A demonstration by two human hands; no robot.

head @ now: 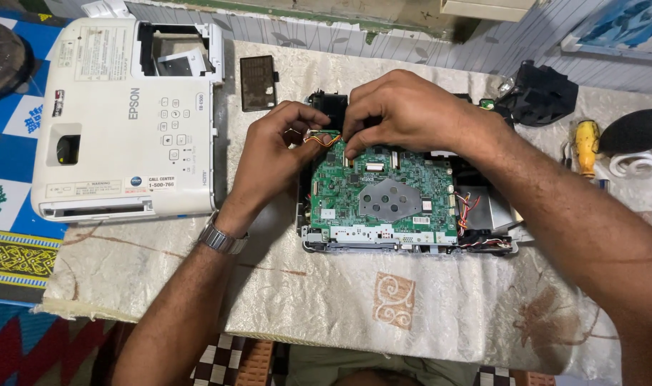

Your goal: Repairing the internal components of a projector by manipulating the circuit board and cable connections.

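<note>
The fingers [313, 136] of the left hand [272, 154] are pinched narrow on a small bundle of orange and yellow wires [324, 140] at the far left corner of the green circuit board [383, 189], and the fingers [354, 146] of the right hand [404, 111] are curled tight just beside them, pressing down at the board's far edge where the wires meet it; whether they actually grip a plug there I cannot tell, since the knuckles hide it. The board sits in the opened lower shell [412, 243] of a projector, in the middle of the surface [326, 300], which is draped in a pale patterned cloth. Judging by how things lie, the stripping-down looks well advanced: the white top cover [125, 121] is already off and lies to the left, a small dark filter panel [258, 83] rests on the far side between the cover and the shell, and a black plastic part [544, 93] sits at the far right. What appears left is the board itself, which is seated in the shell with red and black wires [465, 211] plugged in at its right edge. A yellow-handled tool [587, 143] lies at the far right, near a black rubber bulb [633, 132]. A metal watch [222, 239] is on the left wrist.
</note>
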